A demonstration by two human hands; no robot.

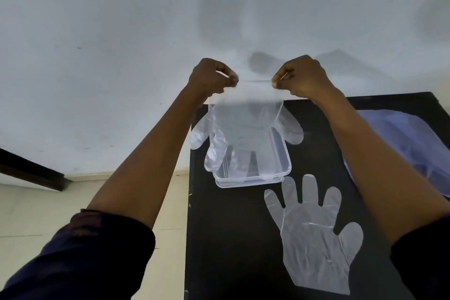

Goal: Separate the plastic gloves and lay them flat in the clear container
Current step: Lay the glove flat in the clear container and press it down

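Now my left hand and right hand each pinch a corner of a glove's cuff, stretching that edge taut so it hangs open-faced, fingers down, above the container on the black table. Held so, it should drop in flat. It is thin, clear, faintly creased. Another glove lies flat on the table, nearer me.

The glove I hold up between my left hand and right hand is clear, faintly milky plastic. Below my right hand a second glove shows translucent white against the black table. The container is colourless. Right of my right forearm lies pale blue plastic sheeting. My sleeves are dark navy.
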